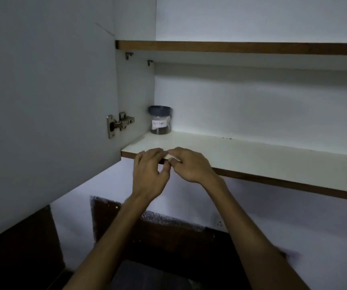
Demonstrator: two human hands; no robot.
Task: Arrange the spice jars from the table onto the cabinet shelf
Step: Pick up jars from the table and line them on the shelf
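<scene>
the cabinet door (42, 122) swings wide open on the left, filling that whole side, pale and flat. behind it the cabinet back wall (252, 105) runs white across the far side. two shelves here: the upper shelf (241, 48) with its brown front edge up top, and the lower shelf (252, 155), white on top, brown along the near edge, slanting down to the right. below that, pale wall (273, 206) and a dark patch (147, 227) low in the middle.

both forearms come up from the bottom, bare. the left hand (148, 174) sits at the near left edge of the lower shelf, fingers (147, 155) curled and a little apart, tips at the shelf lip. the right hand (191, 165) is just beside it, touching it at the thumbs, fingers bent loosely over the same edge. neither hand holds anything that can be seen, though what is between the fingertips is hard to tell in this dim light.

now the spice jar (160, 120): one only, upright, far back in the left corner of the lower shelf, against the side panel. clear body, dark lid, white label with writing too small to read, dark contents low inside. it is well apart from both hands, with bare shelf between.

smaller bits: a metal hinge (119, 124) joins door and side panel left of the jar, and two shelf pegs (129, 55) sit under the upper shelf.
</scene>
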